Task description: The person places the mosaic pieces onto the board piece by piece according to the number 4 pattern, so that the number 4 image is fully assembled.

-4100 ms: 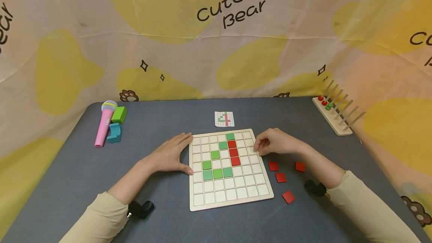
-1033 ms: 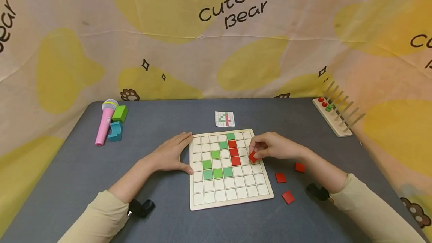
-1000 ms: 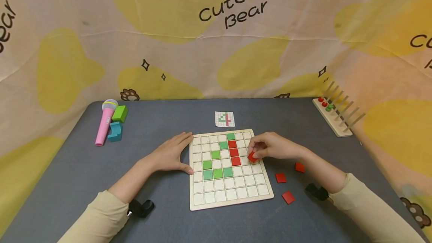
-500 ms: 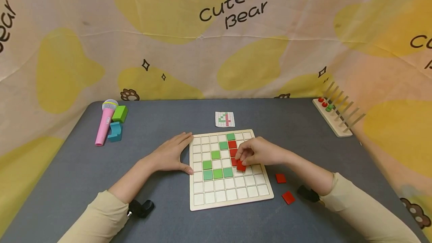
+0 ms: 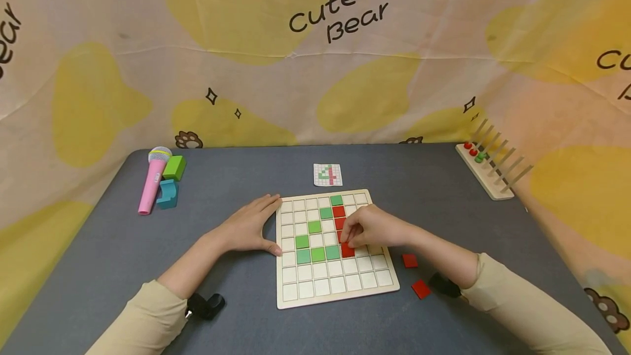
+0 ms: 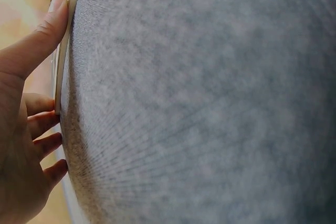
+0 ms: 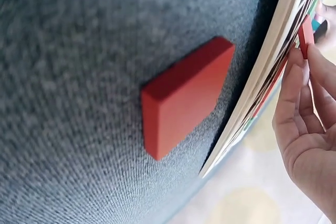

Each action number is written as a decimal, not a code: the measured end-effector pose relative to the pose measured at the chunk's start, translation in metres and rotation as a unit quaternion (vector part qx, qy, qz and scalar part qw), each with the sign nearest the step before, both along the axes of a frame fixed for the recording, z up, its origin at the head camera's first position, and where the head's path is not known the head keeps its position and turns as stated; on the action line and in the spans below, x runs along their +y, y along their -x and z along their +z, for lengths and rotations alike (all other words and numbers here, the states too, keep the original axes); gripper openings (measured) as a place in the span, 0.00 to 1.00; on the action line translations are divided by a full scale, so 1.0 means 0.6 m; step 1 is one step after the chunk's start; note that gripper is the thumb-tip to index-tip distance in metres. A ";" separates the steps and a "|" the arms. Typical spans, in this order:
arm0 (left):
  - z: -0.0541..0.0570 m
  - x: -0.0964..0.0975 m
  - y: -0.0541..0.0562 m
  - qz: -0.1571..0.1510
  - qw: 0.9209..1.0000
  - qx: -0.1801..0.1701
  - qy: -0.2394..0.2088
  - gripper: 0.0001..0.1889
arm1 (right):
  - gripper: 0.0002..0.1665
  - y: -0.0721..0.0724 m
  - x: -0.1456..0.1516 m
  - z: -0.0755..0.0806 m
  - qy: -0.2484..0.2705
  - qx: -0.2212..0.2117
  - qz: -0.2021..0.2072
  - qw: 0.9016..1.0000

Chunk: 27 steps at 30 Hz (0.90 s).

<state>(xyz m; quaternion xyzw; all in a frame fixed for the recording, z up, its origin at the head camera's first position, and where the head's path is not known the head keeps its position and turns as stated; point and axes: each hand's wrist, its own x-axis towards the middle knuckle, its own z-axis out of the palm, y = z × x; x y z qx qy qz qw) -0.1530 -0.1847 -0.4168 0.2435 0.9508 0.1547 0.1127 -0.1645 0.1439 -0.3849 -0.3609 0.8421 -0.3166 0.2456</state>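
Observation:
A pale wooden grid board point(image 5: 321, 287) lies on the table, with green tiles point(image 5: 314, 227) and a column of red tiles point(image 5: 338, 211) in its squares. My right hand point(image 5: 374, 227) reaches over the board's right side and pinches a red square tile point(image 5: 348, 251) between thumb and fingers. That tile sits at the lower end of the red column, beside a green tile; in the right wrist view it stands tilted against the board. My left hand point(image 5: 246, 226) rests along the board's left edge, thumb and fingers spread and touching it.
Two loose red tiles point(image 5: 409, 261) lie right of the board, near my right forearm. Behind the board is a small printed grid card point(image 5: 327, 175). A pink microphone point(image 5: 151, 182), a green block point(image 5: 175, 168) and a teal block point(image 5: 168, 194) lie far left; a peg rack point(image 5: 488, 174) stands far right.
My right hand has picked up a red tile from the table and carried it left onto the board, below the other red tiles. The left hand has stayed at the board's edge.

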 end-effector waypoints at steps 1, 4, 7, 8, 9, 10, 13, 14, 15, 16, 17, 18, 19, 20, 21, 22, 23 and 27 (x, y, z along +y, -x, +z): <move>-0.001 0.000 0.000 0.001 1.000 -0.001 0.000 0.66 | 0.05 -0.001 -0.001 0.000 0.000 0.005 0.000 1.000; -0.002 0.000 0.001 0.002 1.000 -0.001 0.001 0.66 | 0.06 -0.002 -0.003 -0.002 -0.004 0.010 -0.006 1.000; -0.004 -0.001 0.002 0.002 1.000 -0.001 0.002 0.66 | 0.05 -0.002 -0.005 -0.004 -0.005 0.017 -0.007 1.000; -0.004 -0.001 0.002 0.002 1.000 -0.001 0.003 0.66 | 0.05 -0.002 -0.005 -0.005 -0.005 0.016 -0.008 1.000; -0.004 -0.001 0.002 0.002 1.000 -0.002 0.002 0.66 | 0.05 -0.002 -0.005 -0.006 -0.003 0.018 -0.007 1.000; -0.003 -0.001 0.002 0.002 1.000 -0.002 0.002 0.66 | 0.05 -0.002 -0.005 -0.006 -0.001 0.020 -0.005 1.000; -0.002 -0.001 0.001 0.002 1.000 -0.002 0.001 0.66 | 0.05 -0.002 -0.006 -0.006 0.005 0.021 -0.001 1.000; -0.002 -0.001 0.000 0.002 1.000 -0.002 0.001 0.66 | 0.05 -0.002 -0.005 -0.004 0.008 0.020 -0.001 1.000; -0.001 -0.001 0.000 0.002 1.000 -0.002 0.001 0.66 | 0.05 -0.002 -0.005 -0.003 0.009 0.021 -0.001 1.000; -0.001 -0.001 0.000 0.002 1.000 -0.003 0.002 0.66 | 0.06 -0.001 -0.005 -0.001 0.008 0.023 -0.002 1.000; -0.001 -0.001 0.000 0.002 1.000 -0.003 0.002 0.66 | 0.06 -0.001 -0.003 0.000 0.008 0.025 -0.004 1.000; 0.000 -0.001 0.000 0.002 1.000 -0.003 0.002 0.66 | 0.06 -0.001 -0.001 0.002 0.008 0.027 -0.007 1.000; 0.000 -0.001 -0.001 0.002 1.000 -0.003 0.002 0.66 | 0.06 0.000 0.002 0.003 0.007 0.030 -0.010 0.999; 0.000 -0.001 -0.001 0.002 1.000 -0.003 0.001 0.66 | 0.06 0.001 0.005 0.005 0.007 0.032 -0.012 0.999; 0.001 -0.001 -0.001 0.001 1.000 -0.004 0.000 0.65 | 0.05 0.002 0.010 0.006 0.006 0.035 -0.015 0.999; 0.001 -0.001 -0.001 0.001 1.000 -0.004 0.000 0.65 | 0.05 0.004 0.016 0.007 0.006 0.037 -0.019 0.999; 0.001 0.000 -0.001 0.001 1.000 -0.004 0.000 0.66 | 0.05 0.005 0.022 0.008 0.007 0.036 -0.023 0.999; 0.002 0.000 -0.001 0.001 1.000 -0.007 0.000 0.66 | 0.05 0.016 0.055 0.006 0.012 0.025 -0.037 0.999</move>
